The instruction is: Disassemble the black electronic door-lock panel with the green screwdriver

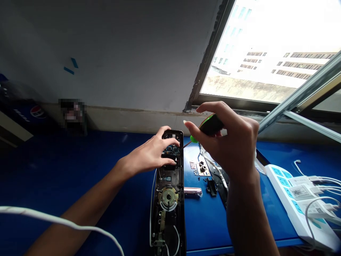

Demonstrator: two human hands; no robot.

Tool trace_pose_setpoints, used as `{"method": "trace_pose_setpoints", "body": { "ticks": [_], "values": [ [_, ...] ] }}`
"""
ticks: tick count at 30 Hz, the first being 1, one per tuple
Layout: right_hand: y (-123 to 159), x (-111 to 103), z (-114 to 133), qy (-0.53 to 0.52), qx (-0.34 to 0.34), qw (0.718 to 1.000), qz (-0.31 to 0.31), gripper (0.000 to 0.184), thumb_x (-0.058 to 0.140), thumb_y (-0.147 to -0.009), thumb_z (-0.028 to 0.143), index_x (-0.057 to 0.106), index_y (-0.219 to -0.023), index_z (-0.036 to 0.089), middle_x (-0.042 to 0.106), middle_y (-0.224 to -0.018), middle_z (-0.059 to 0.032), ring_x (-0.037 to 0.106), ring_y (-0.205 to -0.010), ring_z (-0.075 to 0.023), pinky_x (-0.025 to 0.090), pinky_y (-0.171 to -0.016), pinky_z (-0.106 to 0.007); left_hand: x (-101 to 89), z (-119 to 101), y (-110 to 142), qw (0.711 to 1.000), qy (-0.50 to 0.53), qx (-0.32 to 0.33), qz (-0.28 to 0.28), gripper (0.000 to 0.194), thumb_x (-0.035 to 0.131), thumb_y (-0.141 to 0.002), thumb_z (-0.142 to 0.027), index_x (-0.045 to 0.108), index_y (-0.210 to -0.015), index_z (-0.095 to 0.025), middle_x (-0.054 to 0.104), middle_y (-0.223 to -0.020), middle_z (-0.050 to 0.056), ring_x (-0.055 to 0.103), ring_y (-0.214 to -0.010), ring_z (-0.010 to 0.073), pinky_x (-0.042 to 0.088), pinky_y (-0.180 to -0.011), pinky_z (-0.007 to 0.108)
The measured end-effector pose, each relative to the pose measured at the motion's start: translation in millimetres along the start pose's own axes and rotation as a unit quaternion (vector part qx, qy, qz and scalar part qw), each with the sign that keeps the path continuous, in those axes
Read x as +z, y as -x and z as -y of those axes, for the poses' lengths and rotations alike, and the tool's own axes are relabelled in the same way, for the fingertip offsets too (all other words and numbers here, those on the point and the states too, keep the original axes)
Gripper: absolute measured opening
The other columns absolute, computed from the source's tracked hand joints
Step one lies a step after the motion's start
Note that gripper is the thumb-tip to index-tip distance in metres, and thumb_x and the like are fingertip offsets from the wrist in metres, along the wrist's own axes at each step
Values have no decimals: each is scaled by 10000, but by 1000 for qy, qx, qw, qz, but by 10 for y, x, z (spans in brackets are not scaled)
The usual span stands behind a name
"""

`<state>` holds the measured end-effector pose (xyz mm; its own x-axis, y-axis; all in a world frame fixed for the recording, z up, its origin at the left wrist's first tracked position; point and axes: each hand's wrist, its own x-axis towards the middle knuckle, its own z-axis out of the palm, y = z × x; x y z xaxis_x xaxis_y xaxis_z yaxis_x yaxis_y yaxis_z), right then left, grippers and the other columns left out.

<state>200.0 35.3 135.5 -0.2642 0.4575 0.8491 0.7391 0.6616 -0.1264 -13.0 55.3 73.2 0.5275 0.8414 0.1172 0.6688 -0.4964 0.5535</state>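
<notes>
A long black device housing (170, 177) lies open on the blue table, showing a circuit board (170, 151), a round metal part (168, 196) and white wires. My left hand (160, 149) rests over its far end, fingers spread across the board and the housing's edge. A screwdriver (209, 126) with a black and green handle is gripped in my right hand (229, 138). Its shaft slants down left to the housing's right edge, beside the board. Whether the tip sits in a screw is too small to tell.
Right of the housing lie a small metal plate (203, 168), loose screws (196, 172), a black bracket (212, 187), a pinkish cylinder (193, 192) and a black panel (221, 177). A white power strip (290, 199) with plugged cables stands farther right. A white cable (53, 218) crosses the lower left foreground.
</notes>
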Motion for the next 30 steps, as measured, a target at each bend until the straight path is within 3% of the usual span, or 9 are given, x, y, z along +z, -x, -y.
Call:
{"method": "trace_pose_setpoints", "body": {
  "ticks": [2,10,12,17,25,27,30],
  "values": [
    [2,18,-3,-6,-3,1000,-1,189,738,-910,328,697,-1075,245,690,-709,14,615,-599,-150,572,-623,-342,-8,-4,4,1000,1,1,2,500,766,-846,-486,647,-1309,-336,235,-1646,54,578,-1316,379,523,-1122,543],
    [-20,-128,49,-134,-13,982,133,353,610,-935,144,631,-1275,236,729,-943,-11,666,-762,-141,588,-745,-311,13,51,-5,1000,-11,2,5,521,773,-849,-481,624,-1329,-343,191,-1657,59,551,-1352,374,507,-1144,517],
    [-21,-122,51,-134,-13,982,130,352,618,-911,125,633,-1248,224,731,-968,-15,664,-766,-139,583,-738,-309,13,47,-5,1000,-13,0,4,531,781,-841,-480,626,-1328,-333,180,-1661,63,544,-1360,384,502,-1149,511],
    [-23,-44,52,-58,-5,997,58,134,697,-899,200,687,-1028,236,728,-800,12,616,-629,-132,557,-630,-320,-6,17,0,1000,-3,7,8,508,782,-845,-444,641,-1319,-330,216,-1653,53,548,-1359,369,487,-1163,509],
    [-16,-114,65,-199,5,968,154,405,598,-900,99,614,-1286,220,741,-1105,-35,704,-861,-149,594,-741,-301,11,42,-13,1000,-3,9,9,516,781,-847,-464,636,-1322,-323,158,-1699,42,532,-1378,392,479,-1167,525],
    [-25,-142,75,-178,9,973,149,399,619,-863,84,631,-1241,212,742,-1078,-32,684,-805,-142,579,-709,-303,9,33,-10,1000,-6,2,13,524,781,-850,-459,634,-1330,-312,154,-1696,58,548,-1361,388,486,-1157,519],
    [-39,-147,81,-100,16,989,107,236,696,-822,113,674,-1034,215,740,-882,0,631,-656,-127,531,-603,-302,2,18,-2,1000,-6,-4,16,530,777,-854,-451,628,-1343,-311,162,-1688,62,573,-1332,373,507,-1135,498]
  ]
}}
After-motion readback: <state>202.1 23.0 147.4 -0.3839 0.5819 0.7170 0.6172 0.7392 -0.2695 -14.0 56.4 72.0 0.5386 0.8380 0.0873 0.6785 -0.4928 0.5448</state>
